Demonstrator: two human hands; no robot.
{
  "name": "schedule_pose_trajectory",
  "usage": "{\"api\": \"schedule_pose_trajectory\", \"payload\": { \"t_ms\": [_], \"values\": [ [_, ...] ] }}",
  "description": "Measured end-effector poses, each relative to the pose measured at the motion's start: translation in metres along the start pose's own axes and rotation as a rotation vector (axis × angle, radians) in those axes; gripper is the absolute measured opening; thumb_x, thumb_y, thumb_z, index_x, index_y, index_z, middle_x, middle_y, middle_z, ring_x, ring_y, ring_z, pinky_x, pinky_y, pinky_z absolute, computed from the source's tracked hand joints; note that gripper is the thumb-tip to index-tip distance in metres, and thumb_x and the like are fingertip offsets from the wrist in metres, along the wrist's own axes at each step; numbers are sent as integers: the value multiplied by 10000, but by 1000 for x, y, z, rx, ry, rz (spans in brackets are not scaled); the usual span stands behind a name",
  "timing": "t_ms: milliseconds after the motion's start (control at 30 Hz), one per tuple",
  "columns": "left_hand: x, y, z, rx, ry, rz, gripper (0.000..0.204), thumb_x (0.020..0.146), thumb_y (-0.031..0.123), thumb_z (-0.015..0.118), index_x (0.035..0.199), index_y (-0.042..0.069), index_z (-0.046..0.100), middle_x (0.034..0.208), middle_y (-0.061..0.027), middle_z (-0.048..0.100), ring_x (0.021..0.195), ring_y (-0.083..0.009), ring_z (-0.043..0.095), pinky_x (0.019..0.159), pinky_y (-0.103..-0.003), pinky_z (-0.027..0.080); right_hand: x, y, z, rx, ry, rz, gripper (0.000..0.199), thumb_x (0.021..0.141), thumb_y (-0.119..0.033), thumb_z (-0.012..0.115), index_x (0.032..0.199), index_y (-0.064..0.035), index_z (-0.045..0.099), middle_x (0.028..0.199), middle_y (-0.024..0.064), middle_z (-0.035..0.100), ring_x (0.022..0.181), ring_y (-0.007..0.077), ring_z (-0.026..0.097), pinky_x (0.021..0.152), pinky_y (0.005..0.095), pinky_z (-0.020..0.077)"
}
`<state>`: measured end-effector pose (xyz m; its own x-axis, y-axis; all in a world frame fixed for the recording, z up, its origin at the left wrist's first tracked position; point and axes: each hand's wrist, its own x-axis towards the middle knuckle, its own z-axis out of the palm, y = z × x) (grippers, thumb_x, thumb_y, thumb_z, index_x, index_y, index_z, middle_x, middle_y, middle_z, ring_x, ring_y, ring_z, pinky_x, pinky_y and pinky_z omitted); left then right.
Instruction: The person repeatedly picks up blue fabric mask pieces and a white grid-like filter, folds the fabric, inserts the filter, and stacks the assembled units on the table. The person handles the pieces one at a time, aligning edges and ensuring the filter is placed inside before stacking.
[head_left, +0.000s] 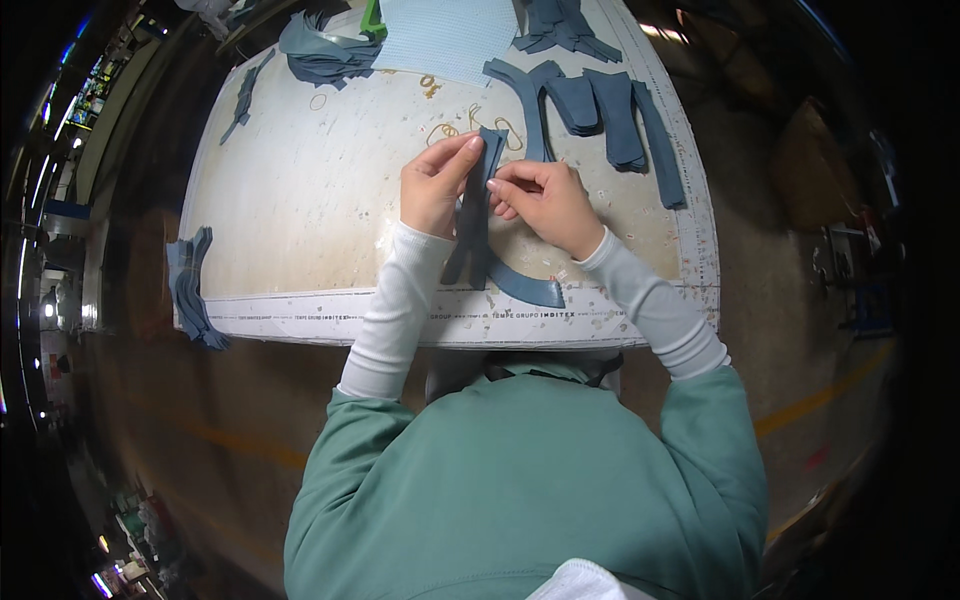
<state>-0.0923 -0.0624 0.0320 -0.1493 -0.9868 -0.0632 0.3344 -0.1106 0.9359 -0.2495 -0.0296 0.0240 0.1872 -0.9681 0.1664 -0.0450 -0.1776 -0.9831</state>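
Garment workshop: worn cutting table (pixel 300 200) w/ stacked blue fabric pieces (pixel 610 115) (bare concrete floor).

A pale, worn work table (pixel 300 200) with a stained top stands on a dull brown floor (pixel 180 420) crossed by a yellow painted line (pixel 820 395). The room around is dim; small coloured lights (pixel 45 180) glow along the far left edge

I see the fabric strip (pixel 478 200) held mid-frame between the left hand (pixel 435 185) and right hand (pixel 545 200), above the table (pixel 300 200); cut pieces (pixel 610 120) lie upper right, rubber bands (pixel 450 125) just behind the strip, a bundle (pixel 190 285) hanging at the table's left edge
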Motion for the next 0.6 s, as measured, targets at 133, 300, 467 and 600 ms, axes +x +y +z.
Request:
{"api": "schedule_pose_trajectory", "payload": {
  "t_ms": [133,300,467,600],
  "values": [
    [-2,-7,21,-100,1,118,236,863,130,670,1036,-29,644,893,-39,645,791,-77,562,732,-210,450,-2,-5,-2,-93,105,-77,157,820,-114,668,859,38,655,692,81,661,618,112,656,579,228,518],
    [-3,-1,53,-29,-61,75,316,970,270,501,1157,19,542,919,-38,627,755,-87,570,693,-220,455,1,-24,-26,-183,196,-196,146,844,-99,656,839,44,626,711,39,625,629,97,628,572,215,519],
    [2,4,87,118,-507,10,264,1009,260,372,1066,47,516,744,-24,542,594,-74,430,551,-193,349,16,-54,-101,-207,205,-246,147,864,-156,654,880,-10,653,754,1,623,605,34,524,516,167,404],
    [21,-17,127,-11,-512,-10,219,1001,233,400,971,61,532,611,50,348,520,-52,301,474,-216,283,37,-67,-166,-217,278,-146,186,846,-204,669,934,-40,672,801,1,646,675,57,559,574,197,442]
  ]
}}
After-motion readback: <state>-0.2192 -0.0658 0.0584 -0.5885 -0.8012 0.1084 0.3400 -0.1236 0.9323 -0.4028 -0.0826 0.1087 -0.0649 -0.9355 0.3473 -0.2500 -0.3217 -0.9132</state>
